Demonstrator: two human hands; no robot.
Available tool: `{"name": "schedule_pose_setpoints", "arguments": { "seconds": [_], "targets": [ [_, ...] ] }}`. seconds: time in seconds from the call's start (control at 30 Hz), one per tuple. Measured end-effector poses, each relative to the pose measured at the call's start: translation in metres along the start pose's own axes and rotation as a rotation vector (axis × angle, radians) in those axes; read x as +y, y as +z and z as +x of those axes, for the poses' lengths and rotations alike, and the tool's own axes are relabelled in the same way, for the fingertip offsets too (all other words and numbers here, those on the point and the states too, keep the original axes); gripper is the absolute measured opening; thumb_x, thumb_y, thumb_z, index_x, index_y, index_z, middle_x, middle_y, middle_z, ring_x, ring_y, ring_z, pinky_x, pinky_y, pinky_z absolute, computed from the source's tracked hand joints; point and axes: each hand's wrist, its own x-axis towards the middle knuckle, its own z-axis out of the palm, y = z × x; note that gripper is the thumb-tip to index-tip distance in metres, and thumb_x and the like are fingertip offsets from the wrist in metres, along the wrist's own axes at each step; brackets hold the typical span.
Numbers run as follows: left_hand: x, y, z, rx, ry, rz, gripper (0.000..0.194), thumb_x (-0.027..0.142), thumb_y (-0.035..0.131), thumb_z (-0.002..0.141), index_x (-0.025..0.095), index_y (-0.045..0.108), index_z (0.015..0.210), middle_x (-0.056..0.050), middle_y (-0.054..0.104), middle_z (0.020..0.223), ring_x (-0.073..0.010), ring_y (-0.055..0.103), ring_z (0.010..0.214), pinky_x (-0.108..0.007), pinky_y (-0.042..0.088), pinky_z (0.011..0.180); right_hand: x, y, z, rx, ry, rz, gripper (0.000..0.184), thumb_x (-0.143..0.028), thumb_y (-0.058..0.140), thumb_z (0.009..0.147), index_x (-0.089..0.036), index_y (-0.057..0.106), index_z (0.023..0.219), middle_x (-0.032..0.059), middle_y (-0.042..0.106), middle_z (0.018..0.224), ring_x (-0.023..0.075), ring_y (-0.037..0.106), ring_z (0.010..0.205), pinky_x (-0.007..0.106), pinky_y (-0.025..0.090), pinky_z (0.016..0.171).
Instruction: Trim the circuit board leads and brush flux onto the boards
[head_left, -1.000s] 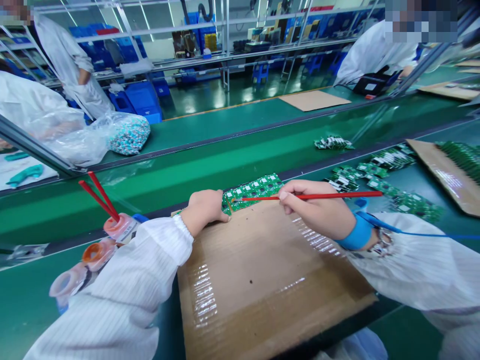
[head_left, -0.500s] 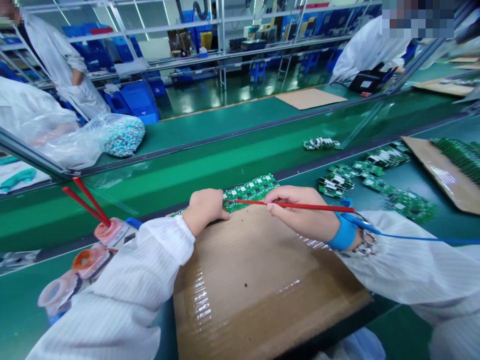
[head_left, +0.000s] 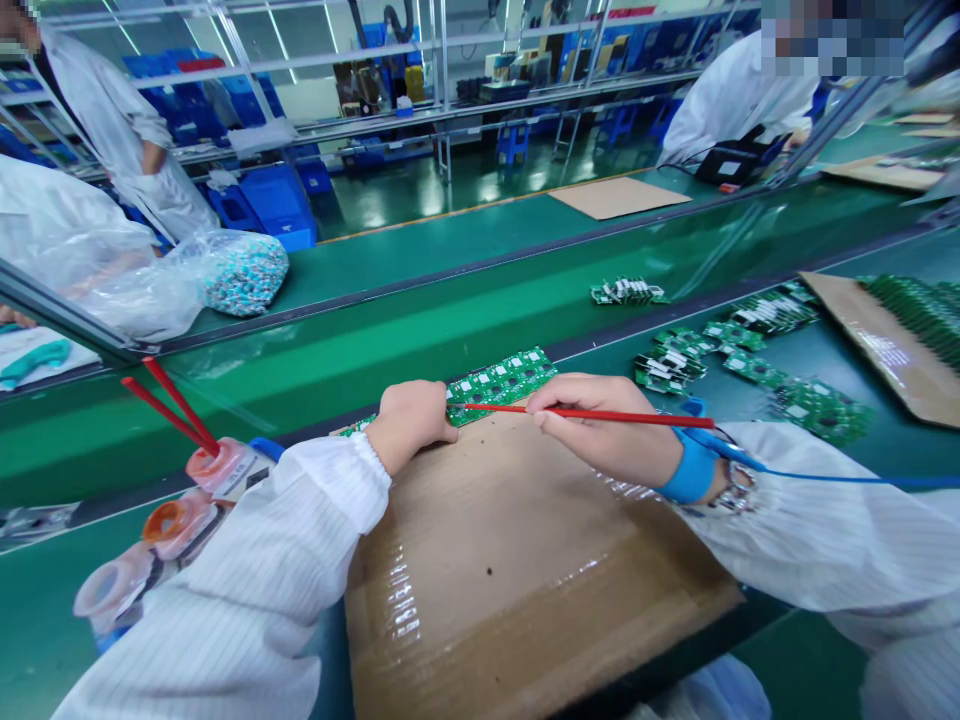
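Observation:
A long green circuit board [head_left: 504, 380] with white parts lies along the far edge of a brown cardboard sheet [head_left: 540, 560]. My left hand [head_left: 411, 415] is closed on the board near its left part, with the thumb toward me; the hand hides some of it. Pinched in my right hand [head_left: 600, 425] is a thin red-handled brush [head_left: 630, 415], held nearly level. Its tip points left and meets the board close to my left fingers; whether it touches cannot be made out. A blue wrist strap [head_left: 690, 468] with a cord circles my right wrist.
Pink-topped bottles [head_left: 180, 520] stand at the left, two red sticks [head_left: 176, 405] rising from one. Piles of circuit boards [head_left: 750, 360] lie at the right beside another cardboard piece [head_left: 885, 350]. Several boards [head_left: 628, 291] sit on the green belt [head_left: 420, 330]. People in white coats work across it.
The boards on the green belt have shifted left. The brush in my right hand has tilted slightly, its tip a little lower. My left hand stays on the board.

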Motion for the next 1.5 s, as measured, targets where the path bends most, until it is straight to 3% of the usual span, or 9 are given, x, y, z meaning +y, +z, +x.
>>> {"name": "schedule_pose_setpoints", "arguments": {
  "seconds": [0.17,0.53,0.77,1.03,1.27,1.5],
  "targets": [
    [0.001,-0.002,0.001,0.012,0.004,-0.01,0.045,0.05,0.055,0.084,0.017,0.055,0.115,-0.008,0.062,0.105,-0.0209,0.061,0.091,-0.041,0.052,0.076,0.002,0.001,0.002,0.026,-0.035,-0.026,0.014,-0.018,0.054,0.075,-0.02,0.065,0.067,0.0006,0.069,0.072,0.0133,0.063,0.067,0.024,0.048,0.062],
    [0.004,-0.002,0.003,0.018,-0.014,-0.011,0.041,0.045,0.056,0.086,0.018,0.054,0.117,-0.008,0.061,0.106,-0.0203,0.061,0.091,-0.04,0.053,0.075,-0.001,-0.006,-0.001,-0.199,-0.07,-0.008,0.018,-0.018,0.048,0.077,-0.02,0.065,0.071,0.0037,0.07,0.081,0.0172,0.064,0.079,0.029,0.05,0.073],
    [0.005,-0.003,0.003,0.006,-0.027,-0.011,0.042,0.044,0.056,0.086,0.017,0.053,0.117,-0.008,0.061,0.106,-0.0203,0.061,0.09,-0.04,0.053,0.075,0.0,-0.013,-0.003,-0.153,-0.034,-0.052,0.018,-0.016,0.049,0.076,-0.022,0.064,0.067,0.0011,0.071,0.082,0.0164,0.065,0.08,0.028,0.05,0.072],
    [0.007,-0.008,0.002,0.012,-0.017,-0.028,0.054,0.052,0.056,0.083,0.019,0.049,0.124,-0.009,0.061,0.11,-0.0226,0.061,0.094,-0.042,0.052,0.077,0.007,-0.025,-0.005,0.007,0.01,-0.075,0.015,-0.019,0.053,0.076,-0.025,0.064,0.066,0.0007,0.068,0.072,0.0177,0.064,0.069,0.029,0.051,0.062],
    [0.019,-0.014,0.011,0.021,0.021,-0.026,0.05,0.052,0.056,0.083,0.018,0.052,0.119,-0.009,0.061,0.108,-0.0223,0.061,0.094,-0.042,0.052,0.077,0.02,-0.015,-0.001,-0.018,-0.099,-0.113,0.017,-0.015,0.05,0.075,-0.02,0.065,0.069,0.0008,0.068,0.073,0.0139,0.063,0.069,0.025,0.048,0.063],
    [0.024,-0.013,0.016,0.019,0.028,-0.013,0.043,0.047,0.056,0.085,0.017,0.054,0.116,-0.008,0.061,0.108,-0.0213,0.061,0.093,-0.041,0.052,0.077,0.016,-0.021,-0.003,-0.162,-0.17,-0.086,0.018,-0.016,0.048,0.077,-0.02,0.065,0.073,0.0023,0.07,0.078,0.0138,0.063,0.073,0.025,0.048,0.066]
  ]
}}
